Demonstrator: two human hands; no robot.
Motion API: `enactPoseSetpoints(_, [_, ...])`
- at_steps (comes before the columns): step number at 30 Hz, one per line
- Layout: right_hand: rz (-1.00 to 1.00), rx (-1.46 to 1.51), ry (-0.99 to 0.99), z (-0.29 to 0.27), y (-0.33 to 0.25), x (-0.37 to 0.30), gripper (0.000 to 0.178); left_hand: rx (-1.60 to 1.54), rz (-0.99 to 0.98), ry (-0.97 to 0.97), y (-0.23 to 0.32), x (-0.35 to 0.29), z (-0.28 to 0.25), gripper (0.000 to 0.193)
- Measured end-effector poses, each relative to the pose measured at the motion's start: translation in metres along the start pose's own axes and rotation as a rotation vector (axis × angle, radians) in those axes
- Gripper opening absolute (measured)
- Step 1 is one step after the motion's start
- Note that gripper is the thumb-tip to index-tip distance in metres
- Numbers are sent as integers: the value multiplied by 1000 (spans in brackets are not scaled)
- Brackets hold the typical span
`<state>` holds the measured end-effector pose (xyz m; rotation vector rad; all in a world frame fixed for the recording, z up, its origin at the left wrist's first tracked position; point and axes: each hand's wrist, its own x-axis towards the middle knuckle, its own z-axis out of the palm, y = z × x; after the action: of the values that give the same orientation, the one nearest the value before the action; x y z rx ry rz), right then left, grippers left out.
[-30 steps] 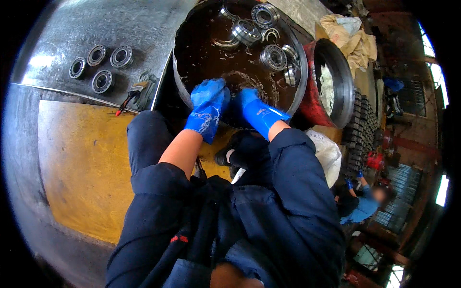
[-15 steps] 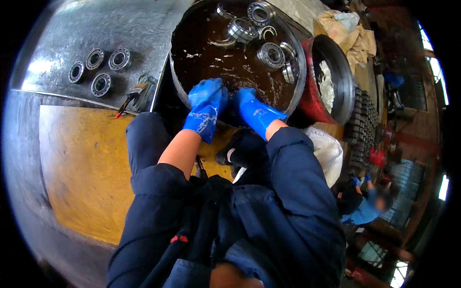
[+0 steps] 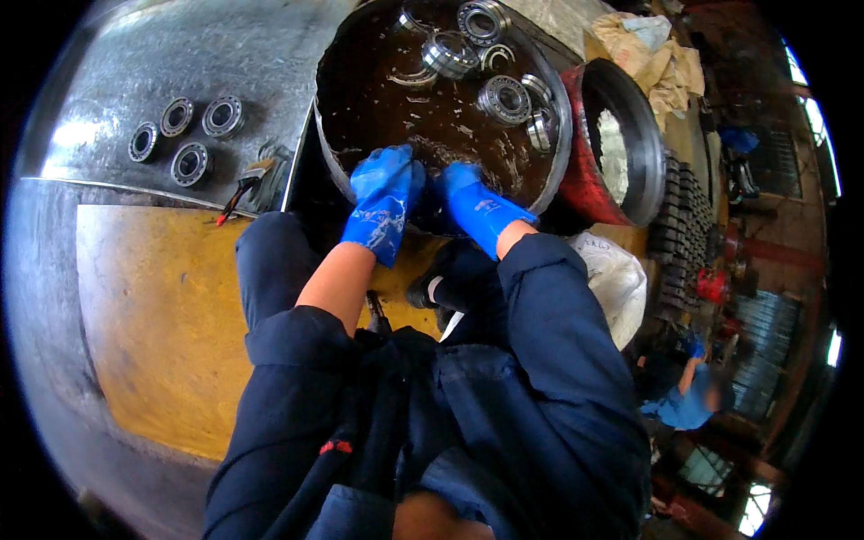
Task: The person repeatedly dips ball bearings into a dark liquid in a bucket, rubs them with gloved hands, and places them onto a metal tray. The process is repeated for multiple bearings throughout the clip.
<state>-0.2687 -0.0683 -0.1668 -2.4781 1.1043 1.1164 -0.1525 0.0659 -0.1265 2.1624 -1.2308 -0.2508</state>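
My left hand (image 3: pixel 382 193) and my right hand (image 3: pixel 468 202), both in blue gloves, are pressed close together at the near side of a round metal basin (image 3: pixel 565 135) full of dark brown liquid. The fingers curl down into the liquid, and whatever lies between them is hidden. Several steel roller bearings lie in the far half of the basin, one large bearing (image 3: pixel 504 99) to the right and another bearing (image 3: pixel 447 52) further back. My left forearm is bare and my right arm is in a dark blue sleeve.
Several smaller bearings (image 3: pixel 191 164) lie on a grey metal sheet (image 3: pixel 243 63) at the left, beside a small brush (image 3: pixel 243 184). A red drum (image 3: pixel 621 144) stands right of the basin, with rags (image 3: pixel 648 54) behind it and a white sack (image 3: pixel 616 279) below. Another person (image 3: pixel 688 400) crouches at lower right.
Both hands have stayed together at the basin's near side. Only the view has shifted slightly.
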Motion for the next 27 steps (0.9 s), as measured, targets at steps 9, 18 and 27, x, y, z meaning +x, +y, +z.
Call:
enactPoseSetpoints(9, [-65, 268, 309, 33, 17, -4, 40, 15, -56, -166, 2, 3, -15, 27])
enactPoseSetpoints(18, [-91, 552, 571, 37, 6, 0, 48, 13, -21, -72, -15, -1, -8, 30])
enactPoseSetpoints(27, [-100, -304, -166, -7, -18, 8, 50, 8, -62, -151, -3, 4, -1, 27])
